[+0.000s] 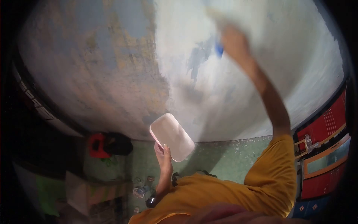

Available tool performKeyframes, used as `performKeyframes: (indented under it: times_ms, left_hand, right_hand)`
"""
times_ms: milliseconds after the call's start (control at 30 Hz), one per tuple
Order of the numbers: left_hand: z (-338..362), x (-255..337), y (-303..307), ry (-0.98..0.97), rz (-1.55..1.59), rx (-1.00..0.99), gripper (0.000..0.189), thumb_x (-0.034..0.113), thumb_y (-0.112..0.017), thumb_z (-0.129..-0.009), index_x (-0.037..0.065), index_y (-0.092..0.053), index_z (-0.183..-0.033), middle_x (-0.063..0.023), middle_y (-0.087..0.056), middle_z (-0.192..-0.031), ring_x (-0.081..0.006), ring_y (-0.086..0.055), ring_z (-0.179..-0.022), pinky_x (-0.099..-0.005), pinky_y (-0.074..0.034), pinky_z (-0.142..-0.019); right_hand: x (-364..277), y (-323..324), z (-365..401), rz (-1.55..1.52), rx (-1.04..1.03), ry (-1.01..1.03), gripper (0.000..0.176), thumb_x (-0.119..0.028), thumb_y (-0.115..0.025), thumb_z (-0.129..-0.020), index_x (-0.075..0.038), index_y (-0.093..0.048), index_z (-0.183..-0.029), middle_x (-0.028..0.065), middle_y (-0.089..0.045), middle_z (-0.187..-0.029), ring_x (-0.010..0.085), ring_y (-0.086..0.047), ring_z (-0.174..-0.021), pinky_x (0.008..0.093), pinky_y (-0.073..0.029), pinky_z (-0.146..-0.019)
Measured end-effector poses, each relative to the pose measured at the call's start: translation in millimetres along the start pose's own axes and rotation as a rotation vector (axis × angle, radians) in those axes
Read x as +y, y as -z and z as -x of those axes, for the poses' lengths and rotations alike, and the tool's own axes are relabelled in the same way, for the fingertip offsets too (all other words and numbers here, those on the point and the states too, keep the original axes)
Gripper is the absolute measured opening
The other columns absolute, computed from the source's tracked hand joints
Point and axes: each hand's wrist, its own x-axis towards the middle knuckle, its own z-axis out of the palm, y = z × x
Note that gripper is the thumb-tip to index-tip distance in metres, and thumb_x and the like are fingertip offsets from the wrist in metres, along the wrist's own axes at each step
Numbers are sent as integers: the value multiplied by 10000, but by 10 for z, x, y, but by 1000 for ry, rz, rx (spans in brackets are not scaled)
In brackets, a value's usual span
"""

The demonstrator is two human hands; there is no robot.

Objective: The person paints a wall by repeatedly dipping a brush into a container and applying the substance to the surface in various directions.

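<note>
My right hand [235, 42] is raised high against the wall [186, 33], its fingers closed around a blue-handled paintbrush [219, 48]. Motion smears the brush's pale tip, which overlaps the white-coated part of the wall. Lower down, my left hand [164, 153] grips a shallow white tray [173, 138] by its near left edge, thumb on the upper side. The tray is tilted toward me, and its inside looks pale. Left of a rough vertical border, the wall shows patchy grey, blue and tan; right of it, white streaks cover most of the surface.
Green floor [231, 156] runs along the foot of the wall. A red object [97, 145] and a dark bag-like shape [118, 143] sit at left, near a box [93, 192]. Small containers [140, 192] stand by my left side. Red furniture [322, 125] lines the right.
</note>
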Motion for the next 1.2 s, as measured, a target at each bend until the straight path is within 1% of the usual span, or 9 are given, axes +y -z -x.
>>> performKeyframes:
  times_ms: [167,333,467,633,733,767,800,1033,1200]
  left_hand:
    - [-22,81,221,61,-2,-7,560,271,-539,-944,-22,-287,-1350,-112,-442,-1234,-146,-429,-1108,-295,-356,-958]
    - [-86,129,390,39,-8,-21,561,270,-540,-944,-19,-285,-1352,-117,-433,-1251,-155,-429,-1120,-306,-352,-971]
    - [27,149,515,26,22,-23,568,272,-544,-943,-20,-283,-1354,-122,-432,-1261,-164,-431,-1133,-313,-349,-978]
    - [16,138,514,23,25,-33,564,269,-545,-941,-19,-290,-1352,-121,-441,-1253,-167,-433,-1135,-314,-347,-982]
    - [54,193,516,1,-33,-21,562,386,-549,-933,-2,-354,-1290,-93,-470,-1205,-159,-456,-1119,-319,-360,-973]
    - [84,215,599,-10,-30,-28,557,381,-544,-936,-3,-353,-1292,-94,-469,-1207,-160,-455,-1122,-319,-359,-974]
    - [79,209,625,-15,-24,-34,552,376,-539,-939,-4,-352,-1293,-95,-467,-1210,-161,-453,-1124,-320,-357,-976]
    - [77,221,728,7,45,-50,559,264,-540,-940,-21,-291,-1351,-113,-439,-1249,-159,-430,-1124,-307,-350,-975]
    - [60,199,799,22,-5,-51,579,292,-546,-936,-20,-292,-1353,-112,-430,-1256,-158,-422,-1130,-310,-345,-982]
  right_hand:
    - [-1527,-318,1554,-503,-254,74,294,-108,-604,-711,-68,-679,-993,83,-611,-1140,243,-583,-1023,358,-514,-781]
    - [-865,224,588,-607,-690,-163,395,-113,-590,-783,-188,-633,-1169,56,-591,-1227,237,-597,-1029,382,-503,-830]
    - [259,607,-574,-547,-235,-474,312,-112,-650,-753,-20,-638,-1051,165,-659,-968,358,-618,-900,387,-510,-788]
    - [638,1282,-1548,-399,130,-254,270,-159,-581,-867,33,-614,-1054,203,-633,-1025,342,-601,-947,398,-479,-821]
    - [300,934,-1186,-130,110,-126,313,-197,-569,-902,33,-573,-1114,180,-629,-985,287,-608,-911,374,-491,-778]
    - [41,952,-936,-20,-256,-117,267,-101,-602,-766,-24,-642,-1018,135,-649,-891,313,-622,-849,397,-509,-747]
    - [-130,553,-567,41,49,49,243,-104,-557,-780,-37,-646,-996,116,-627,-859,282,-614,-816,403,-502,-709]
    - [-2171,80,1489,-447,-286,55,304,-155,-600,-756,-56,-653,-1038,75,-596,-1158,214,-583,-1000,345,-511,-796]
    - [-2331,249,1593,-700,-591,13,299,-158,-602,-782,-138,-657,-1075,25,-581,-1230,198,-576,-1076,333,-498,-854]
